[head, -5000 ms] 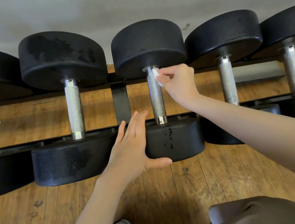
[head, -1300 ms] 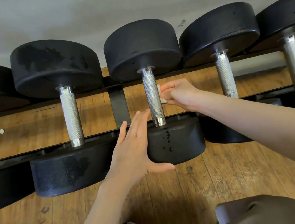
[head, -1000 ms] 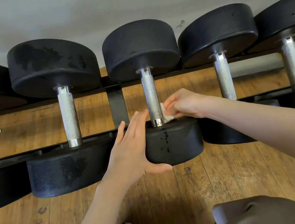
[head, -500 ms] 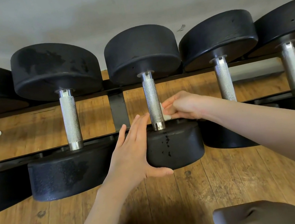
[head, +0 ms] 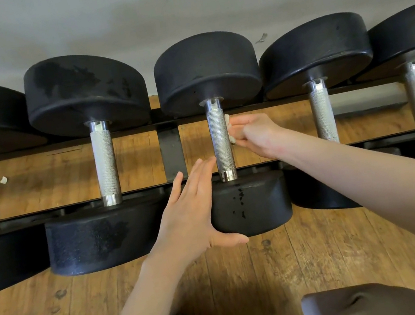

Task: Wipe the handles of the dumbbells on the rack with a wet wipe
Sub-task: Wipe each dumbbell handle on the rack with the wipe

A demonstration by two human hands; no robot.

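dumbbell handle [head: 220, 138] pointing away, wipe [head: 228, 126] alongside

Right hand [head: 257, 132] with wet wipe [head: 228, 126] against middle dumbbell handle [head: 220, 138]

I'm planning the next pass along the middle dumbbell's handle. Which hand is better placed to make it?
Right. The right hand already pinches the wet wipe against the middle handle. The left hand lies flat against the near weight head, steadying it.
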